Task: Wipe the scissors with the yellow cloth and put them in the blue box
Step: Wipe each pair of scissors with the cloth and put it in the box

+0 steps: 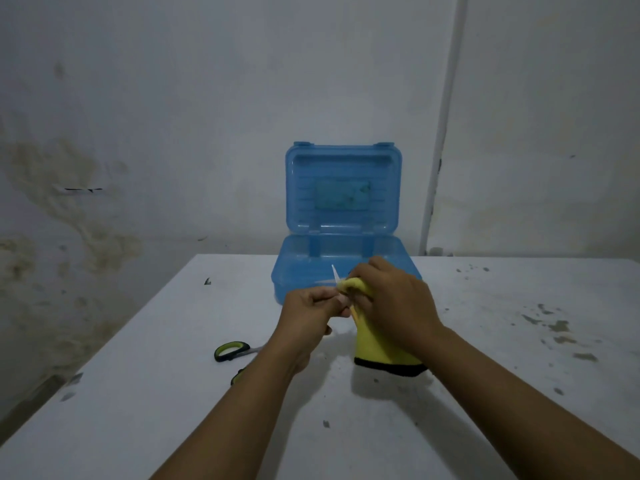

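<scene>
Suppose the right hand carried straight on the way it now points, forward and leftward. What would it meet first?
Probably the left hand, right in front of the right hand, which grips the yellow cloth. Beyond lies the open blue box, though depth is unclear.

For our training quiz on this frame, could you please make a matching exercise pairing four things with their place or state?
Things:
1. blue box
2. yellow cloth
3. green-handled scissors
4. left hand

Places or states:
A. lying on the table, partly hidden by the left forearm
B. gripped by the right hand, its black-edged end hanging toward the table
C. lid open, standing upright at the far table edge
D. holding a small pale pair of scissors

Pairs: 1-C, 2-B, 3-A, 4-D
</scene>
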